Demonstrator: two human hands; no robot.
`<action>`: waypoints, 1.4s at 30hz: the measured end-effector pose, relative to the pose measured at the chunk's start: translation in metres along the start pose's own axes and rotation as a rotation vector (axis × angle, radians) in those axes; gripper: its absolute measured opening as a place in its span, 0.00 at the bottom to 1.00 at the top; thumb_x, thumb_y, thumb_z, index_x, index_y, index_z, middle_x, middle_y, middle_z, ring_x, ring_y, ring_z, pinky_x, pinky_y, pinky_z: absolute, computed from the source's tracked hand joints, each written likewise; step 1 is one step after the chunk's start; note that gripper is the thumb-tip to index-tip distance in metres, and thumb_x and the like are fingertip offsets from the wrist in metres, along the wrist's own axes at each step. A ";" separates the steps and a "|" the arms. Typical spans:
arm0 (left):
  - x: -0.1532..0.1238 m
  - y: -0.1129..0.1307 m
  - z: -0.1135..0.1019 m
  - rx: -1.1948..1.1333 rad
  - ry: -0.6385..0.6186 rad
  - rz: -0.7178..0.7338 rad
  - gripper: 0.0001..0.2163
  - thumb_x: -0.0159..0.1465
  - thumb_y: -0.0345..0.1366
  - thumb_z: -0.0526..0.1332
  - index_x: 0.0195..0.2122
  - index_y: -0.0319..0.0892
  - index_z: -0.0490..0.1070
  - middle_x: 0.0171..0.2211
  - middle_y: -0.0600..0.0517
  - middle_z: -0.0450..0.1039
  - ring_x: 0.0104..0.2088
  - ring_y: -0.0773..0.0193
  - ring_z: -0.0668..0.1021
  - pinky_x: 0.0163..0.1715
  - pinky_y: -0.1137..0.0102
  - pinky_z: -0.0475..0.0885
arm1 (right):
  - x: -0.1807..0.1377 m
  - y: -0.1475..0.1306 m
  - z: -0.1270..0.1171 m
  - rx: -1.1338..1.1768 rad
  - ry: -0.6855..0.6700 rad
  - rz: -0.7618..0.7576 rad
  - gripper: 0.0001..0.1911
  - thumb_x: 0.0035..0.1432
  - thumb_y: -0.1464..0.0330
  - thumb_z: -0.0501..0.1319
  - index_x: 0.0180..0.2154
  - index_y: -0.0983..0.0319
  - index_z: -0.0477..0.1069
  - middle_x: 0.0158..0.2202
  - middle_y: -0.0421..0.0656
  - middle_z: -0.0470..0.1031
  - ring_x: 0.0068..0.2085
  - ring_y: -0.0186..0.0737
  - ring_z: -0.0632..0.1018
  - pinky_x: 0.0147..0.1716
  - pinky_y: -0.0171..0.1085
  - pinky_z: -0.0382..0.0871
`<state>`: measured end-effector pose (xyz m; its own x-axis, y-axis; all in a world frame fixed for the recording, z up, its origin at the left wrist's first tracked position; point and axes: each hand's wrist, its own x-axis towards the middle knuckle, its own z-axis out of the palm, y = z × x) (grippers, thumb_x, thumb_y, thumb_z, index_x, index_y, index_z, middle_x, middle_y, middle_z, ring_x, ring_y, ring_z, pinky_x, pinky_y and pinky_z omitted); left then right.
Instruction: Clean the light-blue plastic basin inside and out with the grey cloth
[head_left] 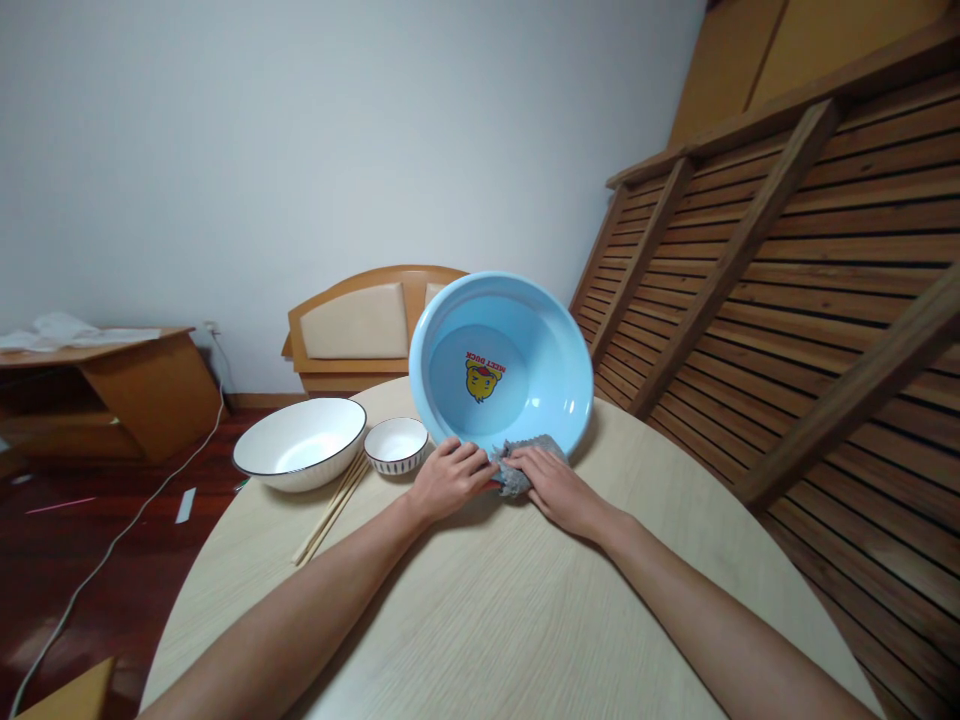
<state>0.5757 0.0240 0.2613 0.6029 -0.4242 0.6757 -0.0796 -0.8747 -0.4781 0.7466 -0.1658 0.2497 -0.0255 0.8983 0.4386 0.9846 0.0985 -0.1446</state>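
The blue basin (525, 345) stands tilted on the surface (480, 630). The left hand (453, 479) curls its fingers around the near rim, best kept steady; the right hand (556, 487) closes over the grey cloth (513, 481) (press evenly, 1 stretch at once).

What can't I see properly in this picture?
In the head view:
Blue basin: its own inside hides the underside.
Gray cloth: partly covered by the right hand.
Left hand: its own back hides the palm.
Wooden piece at lower left: cut off by the picture edge.
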 end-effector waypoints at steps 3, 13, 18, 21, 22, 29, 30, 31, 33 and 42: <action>0.001 0.000 0.000 -0.004 -0.008 -0.006 0.10 0.73 0.45 0.60 0.42 0.44 0.74 0.33 0.52 0.74 0.36 0.62 0.73 0.37 0.63 0.59 | -0.005 0.011 -0.008 0.001 -0.024 -0.019 0.32 0.56 0.82 0.55 0.62 0.61 0.65 0.58 0.52 0.71 0.60 0.51 0.70 0.59 0.53 0.65; -0.001 -0.003 0.002 0.003 0.004 0.029 0.10 0.73 0.44 0.61 0.41 0.44 0.74 0.32 0.53 0.74 0.35 0.62 0.72 0.37 0.64 0.58 | -0.011 0.017 -0.004 -0.050 -0.022 0.038 0.32 0.56 0.82 0.53 0.62 0.60 0.66 0.57 0.52 0.72 0.59 0.52 0.71 0.56 0.55 0.67; 0.000 -0.003 0.000 -0.010 0.019 -0.011 0.11 0.73 0.45 0.60 0.41 0.44 0.75 0.32 0.54 0.74 0.35 0.62 0.72 0.37 0.64 0.58 | -0.002 0.005 -0.005 0.053 -0.012 -0.030 0.33 0.60 0.80 0.55 0.65 0.58 0.62 0.60 0.52 0.70 0.61 0.51 0.70 0.59 0.55 0.65; 0.003 -0.001 0.001 -0.011 0.018 -0.009 0.11 0.74 0.45 0.60 0.40 0.44 0.74 0.31 0.53 0.74 0.35 0.62 0.72 0.37 0.64 0.57 | -0.012 0.024 -0.015 0.023 -0.001 0.002 0.31 0.62 0.78 0.56 0.65 0.55 0.64 0.58 0.51 0.72 0.59 0.52 0.72 0.57 0.56 0.67; 0.004 0.000 0.001 -0.009 0.015 0.002 0.11 0.74 0.44 0.60 0.40 0.43 0.74 0.32 0.53 0.74 0.35 0.62 0.72 0.37 0.64 0.57 | -0.016 0.031 -0.018 0.003 0.001 0.027 0.30 0.63 0.77 0.57 0.65 0.55 0.64 0.58 0.51 0.72 0.59 0.52 0.72 0.57 0.56 0.67; 0.003 0.001 0.002 0.009 -0.015 0.008 0.10 0.73 0.45 0.61 0.41 0.43 0.74 0.33 0.53 0.74 0.36 0.62 0.72 0.38 0.63 0.58 | -0.006 0.012 -0.004 0.016 0.013 0.008 0.29 0.63 0.76 0.57 0.65 0.58 0.65 0.58 0.52 0.72 0.59 0.52 0.72 0.58 0.56 0.67; 0.002 0.001 0.001 0.008 -0.011 -0.004 0.10 0.73 0.45 0.61 0.42 0.44 0.75 0.33 0.53 0.74 0.36 0.62 0.72 0.38 0.63 0.58 | -0.002 0.005 -0.002 0.044 0.014 -0.005 0.29 0.64 0.76 0.56 0.65 0.58 0.64 0.59 0.52 0.72 0.60 0.52 0.71 0.60 0.56 0.66; 0.001 0.001 0.001 0.007 -0.010 -0.016 0.10 0.73 0.44 0.61 0.42 0.44 0.75 0.33 0.53 0.75 0.36 0.62 0.72 0.38 0.63 0.58 | 0.001 0.001 -0.001 0.064 0.013 -0.010 0.29 0.64 0.76 0.56 0.65 0.58 0.64 0.60 0.52 0.71 0.61 0.51 0.71 0.61 0.55 0.65; 0.000 0.001 0.002 0.006 -0.020 -0.031 0.10 0.73 0.45 0.61 0.43 0.44 0.75 0.34 0.53 0.75 0.36 0.62 0.73 0.38 0.63 0.59 | 0.002 0.000 -0.004 0.094 0.004 -0.011 0.28 0.66 0.74 0.56 0.65 0.57 0.64 0.60 0.51 0.71 0.61 0.51 0.71 0.61 0.55 0.65; 0.001 0.002 0.005 -0.002 -0.042 0.024 0.10 0.73 0.44 0.60 0.41 0.43 0.74 0.34 0.52 0.74 0.37 0.62 0.73 0.38 0.63 0.59 | -0.010 0.008 -0.018 0.108 -0.010 0.085 0.24 0.69 0.61 0.59 0.64 0.58 0.68 0.62 0.52 0.71 0.62 0.52 0.71 0.63 0.55 0.63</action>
<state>0.5797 0.0231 0.2581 0.6338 -0.4350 0.6396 -0.0960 -0.8648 -0.4929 0.7576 -0.1824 0.2603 0.0550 0.9097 0.4117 0.9590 0.0666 -0.2753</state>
